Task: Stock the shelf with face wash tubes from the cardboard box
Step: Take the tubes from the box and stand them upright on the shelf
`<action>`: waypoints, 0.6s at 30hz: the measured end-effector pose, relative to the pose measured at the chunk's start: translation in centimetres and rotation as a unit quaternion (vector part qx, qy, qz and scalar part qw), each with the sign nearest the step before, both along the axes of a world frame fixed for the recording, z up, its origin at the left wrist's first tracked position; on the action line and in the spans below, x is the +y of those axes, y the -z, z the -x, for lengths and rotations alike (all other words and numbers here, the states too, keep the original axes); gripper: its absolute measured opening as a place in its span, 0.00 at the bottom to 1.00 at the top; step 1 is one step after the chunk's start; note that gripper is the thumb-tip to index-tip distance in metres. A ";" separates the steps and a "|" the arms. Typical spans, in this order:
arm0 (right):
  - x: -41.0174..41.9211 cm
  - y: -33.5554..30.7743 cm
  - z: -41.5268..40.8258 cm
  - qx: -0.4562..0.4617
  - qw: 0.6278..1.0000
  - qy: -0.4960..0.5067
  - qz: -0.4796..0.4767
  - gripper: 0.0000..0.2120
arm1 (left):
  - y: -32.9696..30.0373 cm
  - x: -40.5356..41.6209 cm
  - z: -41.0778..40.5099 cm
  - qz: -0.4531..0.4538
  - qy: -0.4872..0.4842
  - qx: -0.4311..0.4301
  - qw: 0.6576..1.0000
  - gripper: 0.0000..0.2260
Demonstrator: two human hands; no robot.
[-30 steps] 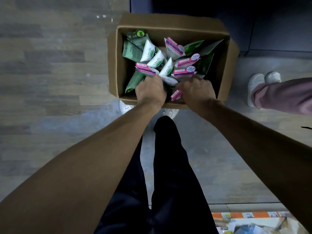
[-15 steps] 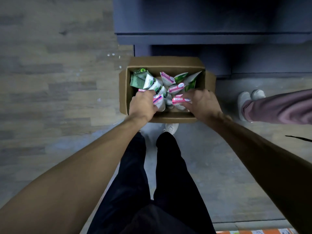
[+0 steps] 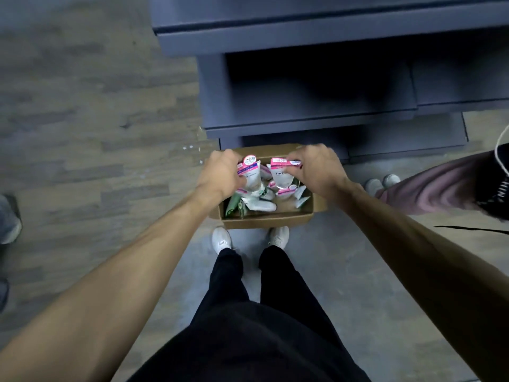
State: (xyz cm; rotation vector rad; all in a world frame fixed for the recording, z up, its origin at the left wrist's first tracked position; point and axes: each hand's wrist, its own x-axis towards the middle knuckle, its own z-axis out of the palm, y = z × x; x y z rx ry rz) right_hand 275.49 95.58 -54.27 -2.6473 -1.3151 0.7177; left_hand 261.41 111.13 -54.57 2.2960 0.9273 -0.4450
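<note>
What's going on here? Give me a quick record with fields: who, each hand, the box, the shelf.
who: a person standing over the box, seen from above
left hand: grips white tubes with pink tops
right hand: grips a white tube with a pink end
brown cardboard box: on the floor, more white and green tubes inside
dark blue-grey shelf: behind the box, no tubes visible on it

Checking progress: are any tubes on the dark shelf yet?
No: the dark shelf shows no tubes; both hands, left and right, hold theirs over the box.

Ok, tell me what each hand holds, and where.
Left hand grips pink-capped tubes near their cap ends; right hand pinches another tube by its pink end.
</note>
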 end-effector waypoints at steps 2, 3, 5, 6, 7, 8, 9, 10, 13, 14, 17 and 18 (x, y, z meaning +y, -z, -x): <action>0.6 -1.6 0.1 0.000 1.000 0.010 -0.024 0.13 | -1.7 0.8 0.1 -0.017 0.011 -0.013 1.000 0.08; 0.8 -2.5 0.2 0.000 0.999 0.017 -0.033 0.13 | -2.5 1.2 0.2 -0.026 0.019 -0.020 0.999 0.08; 1.1 -4.1 0.5 -0.006 0.999 0.027 -0.040 0.13 | -4.0 1.8 0.5 -0.044 0.033 -0.034 0.998 0.07; 1.2 -4.8 0.7 -0.013 0.999 0.030 -0.043 0.14 | -4.7 2.1 0.8 -0.050 0.040 -0.039 0.997 0.07; 1.3 -5.4 0.8 -0.021 0.998 0.029 -0.048 0.14 | -5.3 2.4 1.1 -0.056 0.046 -0.043 0.996 0.07; 1.5 -6.1 0.9 -0.027 0.998 0.030 -0.050 0.14 | -5.9 2.8 1.3 -0.064 0.053 -0.046 0.995 0.06; 1.6 -6.7 1.0 -0.034 0.997 0.032 -0.054 0.13 | -6.5 3.3 1.5 -0.073 0.063 -0.051 0.994 0.06; 1.9 -7.4 1.0 -0.040 0.997 0.032 -0.056 0.13 | -7.1 3.7 1.7 -0.083 0.072 -0.056 0.992 0.06; 2.9 -9.5 1.3 -0.062 0.996 0.024 -0.067 0.13 | -9.4 5.2 1.8 -0.103 0.094 -0.076 0.987 0.03; 3.3 -10.2 1.4 -0.064 0.995 0.023 -0.070 0.13 | -10.3 5.7 1.8 -0.109 0.104 -0.084 0.985 0.03; 4.5 -12.2 1.7 -0.067 0.993 0.028 -0.088 0.13 | -12.6 7.1 1.7 -0.126 0.127 -0.109 0.978 0.06; 4.8 -12.8 1.8 -0.069 0.992 0.028 -0.097 0.13 | -13.3 7.5 1.7 -0.125 0.130 -0.117 0.977 0.07</action>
